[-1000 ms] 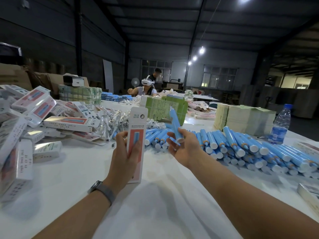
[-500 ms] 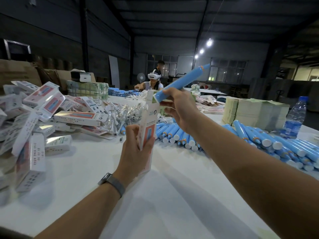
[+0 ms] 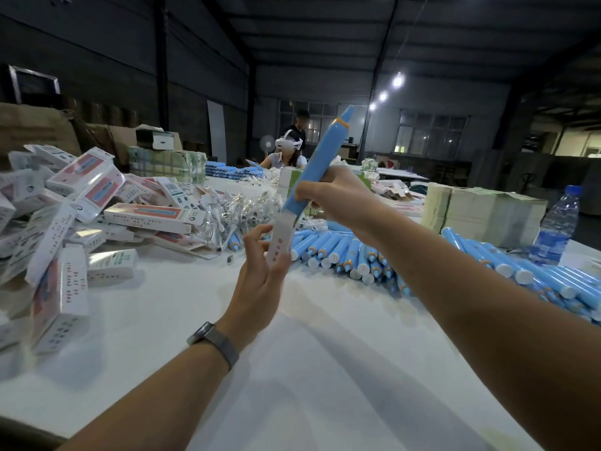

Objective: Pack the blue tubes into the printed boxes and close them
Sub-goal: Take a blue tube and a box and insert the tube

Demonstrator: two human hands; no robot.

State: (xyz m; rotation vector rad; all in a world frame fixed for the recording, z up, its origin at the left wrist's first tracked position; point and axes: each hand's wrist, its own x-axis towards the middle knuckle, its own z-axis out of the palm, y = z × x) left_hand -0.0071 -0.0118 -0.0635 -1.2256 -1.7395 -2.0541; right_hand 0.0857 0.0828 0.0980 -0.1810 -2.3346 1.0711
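My left hand (image 3: 260, 275) grips a white printed box (image 3: 280, 237) near its lower end, held upright above the table with its top open. My right hand (image 3: 338, 195) is closed around a blue tube (image 3: 320, 157), tilted with its pointed tip up to the right. The tube's lower end sits at the box's open mouth. A long row of loose blue tubes (image 3: 351, 249) lies on the white table (image 3: 325, 369) behind my hands and runs off to the right.
A heap of closed printed boxes (image 3: 65, 216) fills the table's left side, with clear plastic packets (image 3: 237, 209) behind it. Stacked paper bundles (image 3: 481, 213) and a water bottle (image 3: 556, 226) stand at the right. Another person with a headset (image 3: 287, 151) sits farther back.
My right hand has lifted the blue tube from the row, swung it tip-up and brought its lower end down to the box's open top. My left hand turned the box edge-on.
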